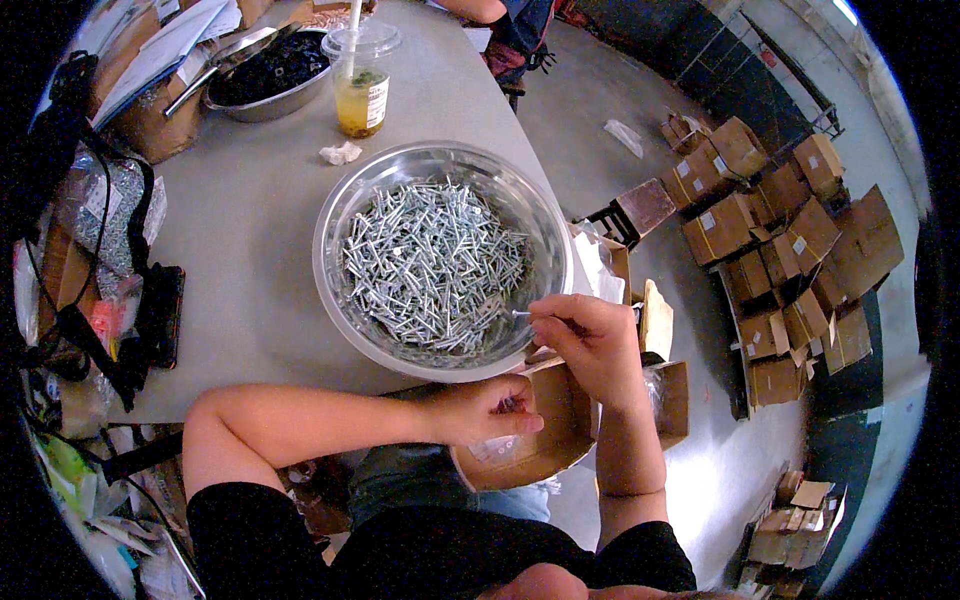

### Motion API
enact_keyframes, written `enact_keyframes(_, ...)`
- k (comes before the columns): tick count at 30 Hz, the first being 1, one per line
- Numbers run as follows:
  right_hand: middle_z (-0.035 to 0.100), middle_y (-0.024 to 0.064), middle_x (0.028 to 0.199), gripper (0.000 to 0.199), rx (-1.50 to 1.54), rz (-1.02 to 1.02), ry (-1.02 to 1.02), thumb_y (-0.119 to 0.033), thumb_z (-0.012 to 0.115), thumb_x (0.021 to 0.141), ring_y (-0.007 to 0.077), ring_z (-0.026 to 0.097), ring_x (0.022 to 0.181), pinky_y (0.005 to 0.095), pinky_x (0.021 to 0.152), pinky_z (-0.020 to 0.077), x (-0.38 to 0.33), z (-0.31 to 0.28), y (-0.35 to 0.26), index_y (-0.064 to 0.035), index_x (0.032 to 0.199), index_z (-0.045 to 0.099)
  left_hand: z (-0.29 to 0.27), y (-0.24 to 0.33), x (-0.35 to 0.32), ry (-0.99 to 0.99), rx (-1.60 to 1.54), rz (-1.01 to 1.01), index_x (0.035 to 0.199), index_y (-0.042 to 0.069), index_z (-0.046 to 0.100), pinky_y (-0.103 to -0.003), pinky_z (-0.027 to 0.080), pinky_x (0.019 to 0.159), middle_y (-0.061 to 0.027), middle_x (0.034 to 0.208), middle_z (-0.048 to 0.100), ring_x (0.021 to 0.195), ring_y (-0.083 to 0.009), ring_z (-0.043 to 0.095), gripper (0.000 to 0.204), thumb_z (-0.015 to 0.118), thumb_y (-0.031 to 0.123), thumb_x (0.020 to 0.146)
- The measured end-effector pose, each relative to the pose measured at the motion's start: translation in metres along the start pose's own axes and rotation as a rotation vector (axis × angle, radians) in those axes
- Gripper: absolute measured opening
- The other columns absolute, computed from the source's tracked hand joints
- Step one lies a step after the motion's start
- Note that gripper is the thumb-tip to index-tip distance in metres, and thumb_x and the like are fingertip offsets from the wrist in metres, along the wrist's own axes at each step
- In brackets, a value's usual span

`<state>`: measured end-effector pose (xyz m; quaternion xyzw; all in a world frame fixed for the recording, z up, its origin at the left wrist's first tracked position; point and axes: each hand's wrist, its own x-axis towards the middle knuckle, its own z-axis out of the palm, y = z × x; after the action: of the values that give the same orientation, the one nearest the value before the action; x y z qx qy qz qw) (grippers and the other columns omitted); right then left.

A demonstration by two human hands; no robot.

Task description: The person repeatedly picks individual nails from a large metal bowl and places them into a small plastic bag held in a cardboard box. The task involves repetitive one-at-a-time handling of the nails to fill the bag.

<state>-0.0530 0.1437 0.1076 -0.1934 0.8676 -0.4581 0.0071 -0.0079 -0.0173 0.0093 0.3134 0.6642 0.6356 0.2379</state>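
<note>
The left hand (490, 408), nearest the camera at about 6 o'clock, is curled shut on a few screws, just over an open cardboard box (560, 425) held in the lap. The grey table (250, 230) fills the upper left. On it at centre stands a large clear bowl (335, 215) heaped with silver screws (430, 265). At 4 o'clock of the bowl, the right hand (590, 340) pinches a single screw (521, 314) between thumb and fingertips at the rim. A darker metal bowl (270, 75) sits at 11 o'clock, a lidded drink cup (362, 85) beside it. Stacked cartons (790, 250) lie at 3 o'clock.
</note>
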Motion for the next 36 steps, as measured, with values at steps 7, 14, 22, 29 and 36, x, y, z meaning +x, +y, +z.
enact_keyframes(7,0.068,0.0104,0.082,0.014,-0.05,-0.028,-0.007,0.0,0.064,0.082,0.0167,0.067,0.072,0.0281,0.066,0.0535,-0.005,-0.003,-0.003,-0.0014,0.096,0.067,0.004,-0.007,-0.003,-0.011,-0.023,-0.057,0.082,0.005,0.056,-0.028,0.044,0.062,-0.0022,0.074,0.055,0.067,-0.0121,0.051,0.039,0.072,0.041,0.082)
enact_keyframes(14,0.067,0.0068,0.084,0.01,0.093,0.106,0.011,0.005,0.065,0.08,0.011,0.065,0.071,0.0245,0.065,0.0526,-0.008,-0.001,-0.01,0.0013,0.09,0.064,0.005,-0.013,-0.002,0.061,0.077,-0.003,0.079,0.004,0.053,-0.03,0.045,0.065,-0.0048,0.075,0.055,0.069,-0.0151,0.053,0.035,0.073,0.033,0.082)
enact_keyframes(22,0.066,0.0097,0.088,0.015,-0.04,-0.183,-0.211,-0.007,0.071,0.074,0.03,0.066,0.081,0.0354,0.072,0.054,-0.037,-0.003,-0.015,-0.0066,0.089,0.066,0.002,0.005,-0.001,0.012,-0.241,0.028,0.093,0.005,0.055,-0.026,0.044,0.069,-0.0005,0.084,0.054,0.08,-0.0088,0.051,0.026,0.075,0.016,0.08)
enact_keyframes(29,0.066,0.0098,0.09,0.018,0.012,-0.204,-0.252,-0.009,0.074,0.072,0.029,0.065,0.085,0.0368,0.075,0.0536,-0.053,0.009,-0.01,-0.007,0.089,0.066,0.002,-0.01,-0.001,-0.061,-0.239,0.005,0.111,0.006,0.059,-0.036,0.043,0.097,-0.0083,0.118,0.057,0.112,-0.0208,0.053,0.046,0.08,0.016,0.072)
enact_keyframes(36,0.064,0.0081,0.099,0.025,-0.192,-0.355,-0.227,-0.011,0.077,0.067,0.0293,0.061,0.094,0.0401,0.081,0.0497,-0.056,0.004,-0.004,-0.0103,0.09,0.067,-0.004,0.002,-0.003,-0.214,-0.154,-0.055,0.126,0.005,0.049,-0.039,0.038,0.103,-0.011,0.118,0.056,0.118,-0.0235,0.049,0.064,0.079,0.031,0.075)
